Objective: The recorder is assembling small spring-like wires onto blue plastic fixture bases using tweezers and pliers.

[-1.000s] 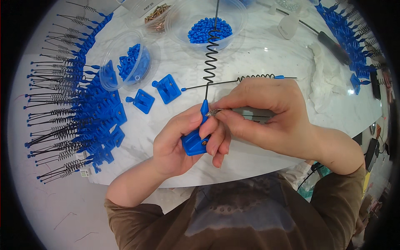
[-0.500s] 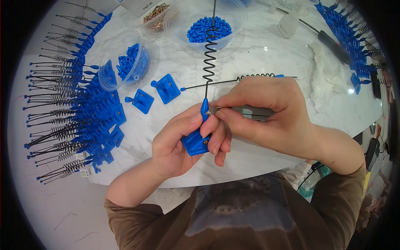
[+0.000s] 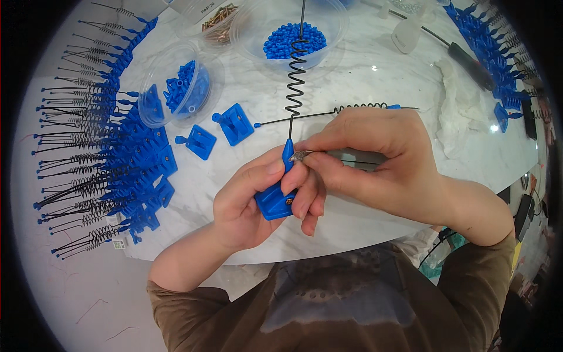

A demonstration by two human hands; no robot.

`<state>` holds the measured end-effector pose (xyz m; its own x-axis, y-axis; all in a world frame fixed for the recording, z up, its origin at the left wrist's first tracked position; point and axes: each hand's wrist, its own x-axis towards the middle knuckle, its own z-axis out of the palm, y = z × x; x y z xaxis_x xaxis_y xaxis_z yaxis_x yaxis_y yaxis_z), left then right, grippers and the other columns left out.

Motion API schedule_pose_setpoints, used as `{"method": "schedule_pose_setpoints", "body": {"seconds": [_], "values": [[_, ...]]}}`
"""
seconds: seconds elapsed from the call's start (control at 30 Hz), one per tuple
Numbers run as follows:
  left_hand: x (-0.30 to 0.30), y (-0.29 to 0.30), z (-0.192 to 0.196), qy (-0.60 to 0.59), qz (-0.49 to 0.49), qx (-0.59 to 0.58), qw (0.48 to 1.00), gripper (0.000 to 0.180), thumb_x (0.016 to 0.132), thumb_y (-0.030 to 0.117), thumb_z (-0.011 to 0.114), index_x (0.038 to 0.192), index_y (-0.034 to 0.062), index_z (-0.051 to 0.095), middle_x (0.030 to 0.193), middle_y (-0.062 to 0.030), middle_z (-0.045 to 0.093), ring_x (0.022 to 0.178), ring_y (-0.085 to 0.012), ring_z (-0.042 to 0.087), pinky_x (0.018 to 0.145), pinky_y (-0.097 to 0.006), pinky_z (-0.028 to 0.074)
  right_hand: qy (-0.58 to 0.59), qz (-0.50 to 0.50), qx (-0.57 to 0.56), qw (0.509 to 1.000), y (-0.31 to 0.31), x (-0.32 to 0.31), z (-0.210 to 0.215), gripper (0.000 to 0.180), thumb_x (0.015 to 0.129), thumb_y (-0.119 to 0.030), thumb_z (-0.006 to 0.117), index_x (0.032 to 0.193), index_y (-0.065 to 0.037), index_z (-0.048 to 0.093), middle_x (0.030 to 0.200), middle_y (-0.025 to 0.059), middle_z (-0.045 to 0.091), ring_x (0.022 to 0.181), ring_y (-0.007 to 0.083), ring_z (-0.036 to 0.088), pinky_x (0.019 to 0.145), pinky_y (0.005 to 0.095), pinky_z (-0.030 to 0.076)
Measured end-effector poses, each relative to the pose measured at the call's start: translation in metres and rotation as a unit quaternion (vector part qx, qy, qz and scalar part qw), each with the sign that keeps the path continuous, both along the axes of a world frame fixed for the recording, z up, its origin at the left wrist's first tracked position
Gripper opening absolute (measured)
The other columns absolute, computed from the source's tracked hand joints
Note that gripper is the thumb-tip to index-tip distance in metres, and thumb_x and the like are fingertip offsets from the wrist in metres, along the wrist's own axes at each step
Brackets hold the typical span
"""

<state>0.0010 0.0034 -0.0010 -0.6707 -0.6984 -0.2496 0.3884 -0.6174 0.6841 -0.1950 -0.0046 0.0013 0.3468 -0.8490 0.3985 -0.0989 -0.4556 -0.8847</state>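
Observation:
My left hand (image 3: 243, 196) is closed round a blue plastic base (image 3: 273, 203) with a small brass-coloured screw in it. From the cone-shaped blue sleeve (image 3: 288, 155) at the base's top rises a black coiled wire (image 3: 295, 85), upright and reaching past the upper edge of the view. My right hand (image 3: 381, 155) pinches a small shiny silvery piece (image 3: 300, 156) between thumb and forefinger, against the right side of the sleeve. Its exact kind is too small to tell, and the fingertips partly hide it.
Two loose blue bases (image 3: 234, 124) lie left of my hands, near a second coiled wire (image 3: 359, 107). Tubs of blue beads (image 3: 295, 41), blue sleeves (image 3: 180, 88) and brass screws (image 3: 220, 24) stand behind. Finished-looking pieces (image 3: 135, 158) crowd the left; more blue pieces (image 3: 504, 76) and a black-handled tool (image 3: 469, 64) are at right.
Almost nothing differs. The silvery piece in my right fingertips has turned slightly against the sleeve; both hands stay in place.

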Motion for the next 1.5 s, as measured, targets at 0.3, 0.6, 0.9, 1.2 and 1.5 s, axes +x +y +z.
{"method": "schedule_pose_setpoints", "body": {"seconds": [0.3, 0.6, 0.9, 1.2, 1.5], "values": [[0.001, 0.000, 0.000, -0.003, -0.004, 0.005, 1.000, 0.027, 0.089, 0.032, 0.035, 0.078, 0.0082, 0.042, 0.063, -0.0085, 0.048, 0.069, -0.0227, 0.054, 0.046, -0.031, 0.049, 0.007, 0.005, -0.011, 1.000, 0.000, -0.001, 0.000, 0.014, 0.073, 0.002, 0.068, 0.087, 0.002, 0.068, 0.075, 0.0096, 0.067, 0.066, 0.0174, 0.064, 0.059, 0.0252, 0.047], [-0.001, 0.000, 0.002, -0.020, -0.003, 0.005, 1.000, 0.029, 0.089, 0.033, 0.034, 0.076, 0.0091, 0.042, 0.062, -0.0081, 0.048, 0.064, -0.0225, 0.052, 0.044, -0.030, 0.047, 0.009, 0.007, -0.002, 1.000, -0.001, -0.001, 0.001, 0.014, 0.073, 0.002, 0.068, 0.087, 0.002, 0.068, 0.075, 0.0091, 0.067, 0.066, 0.0168, 0.064, 0.059, 0.0251, 0.047], [-0.002, 0.000, 0.002, -0.014, 0.002, 0.001, 1.000, 0.030, 0.090, 0.033, 0.033, 0.074, 0.0093, 0.041, 0.059, -0.0076, 0.046, 0.062, -0.0217, 0.051, 0.043, -0.030, 0.046, 0.008, 0.003, -0.010, 1.000, -0.001, -0.001, 0.001, 0.015, 0.072, 0.003, 0.068, 0.087, 0.001, 0.068, 0.075, 0.0094, 0.067, 0.067, 0.0172, 0.064, 0.059, 0.0253, 0.047], [-0.002, -0.001, 0.002, -0.014, 0.009, -0.013, 1.000, 0.029, 0.089, 0.031, 0.032, 0.070, 0.0106, 0.039, 0.058, -0.0074, 0.046, 0.058, -0.0214, 0.050, 0.041, -0.029, 0.045, -0.001, 0.010, 0.017, 1.000, 0.000, -0.002, 0.002, 0.014, 0.074, 0.003, 0.066, 0.088, 0.002, 0.068, 0.075, 0.0087, 0.067, 0.069, 0.0150, 0.064, 0.060, 0.0237, 0.047], [0.001, -0.001, 0.000, 0.063, -0.023, -0.045, 0.997, 0.031, 0.092, 0.027, 0.041, 0.070, 0.0053, 0.042, 0.060, -0.0092, 0.047, 0.064, -0.0215, 0.051, 0.042, -0.028, 0.044, -0.054, -0.040, 0.077, 0.995, 0.002, -0.005, 0.007, 0.012, 0.081, -0.001, 0.063, 0.092, 0.003, 0.065, 0.079, 0.0067, 0.065, 0.069, 0.0077, 0.059, 0.059, 0.0199, 0.046]]}}
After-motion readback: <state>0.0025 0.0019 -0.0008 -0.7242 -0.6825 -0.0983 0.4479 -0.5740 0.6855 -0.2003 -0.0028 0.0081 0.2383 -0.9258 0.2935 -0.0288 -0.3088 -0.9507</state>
